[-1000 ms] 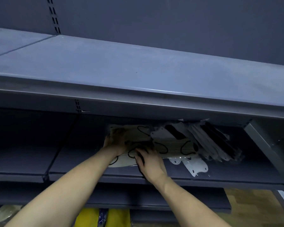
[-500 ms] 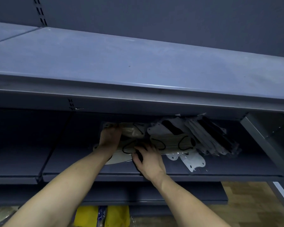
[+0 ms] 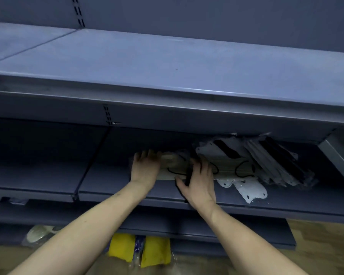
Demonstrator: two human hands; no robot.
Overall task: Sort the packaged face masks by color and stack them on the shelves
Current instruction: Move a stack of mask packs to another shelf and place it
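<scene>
Two bare arms reach into a dark grey shelf (image 3: 111,187). The left hand (image 3: 145,167) lies flat on the left end of a beige mask pack (image 3: 173,165), fingers straight. The right hand (image 3: 199,181) presses on the right end of the same pack, fingers spread. Just to the right, more mask packs (image 3: 266,159) lean in a row, white and black. A white mask (image 3: 250,189) lies flat near the shelf's front edge. Down below sit yellow packs (image 3: 139,249).
</scene>
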